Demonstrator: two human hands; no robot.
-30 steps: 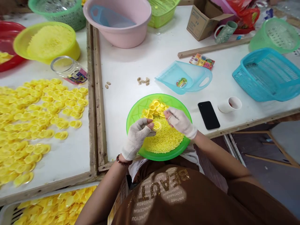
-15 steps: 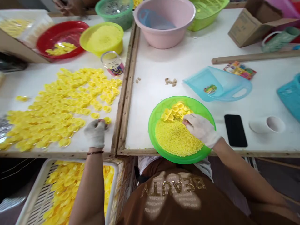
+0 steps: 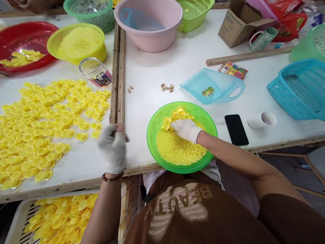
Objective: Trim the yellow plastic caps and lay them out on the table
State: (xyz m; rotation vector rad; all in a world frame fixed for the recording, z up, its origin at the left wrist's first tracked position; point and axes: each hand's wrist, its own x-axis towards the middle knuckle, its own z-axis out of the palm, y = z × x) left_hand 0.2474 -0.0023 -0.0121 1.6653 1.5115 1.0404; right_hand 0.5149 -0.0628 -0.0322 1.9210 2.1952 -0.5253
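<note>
A green basin (image 3: 152, 139) at the table's front edge holds yellow granules (image 3: 175, 149) and, at its back, several yellow cups (image 3: 179, 113). My right hand (image 3: 186, 130), in a white glove, reaches into the basin with its fingertips down at the cups and granules; the fingers are bent and what they grip is hidden. My left hand (image 3: 114, 147), also gloved, is closed above the wooden divider, left of the basin; anything between its fingers is too small to name. Many yellow cups (image 3: 33, 135) lie spread over the table at the left.
A wooden divider (image 3: 122, 78) splits the white table. Behind stand a pink basin (image 3: 149, 40), a yellow bowl (image 3: 101, 51) and a clear jar (image 3: 93, 71). To the right are a blue scoop (image 3: 218, 84), a phone (image 3: 236, 130), a white cup (image 3: 256, 121) and a blue basket (image 3: 291, 98).
The view has turned to the right. My left hand has moved right, from beside the spread cups to the divider. My right hand has shifted left within the basin, to the cups.
</note>
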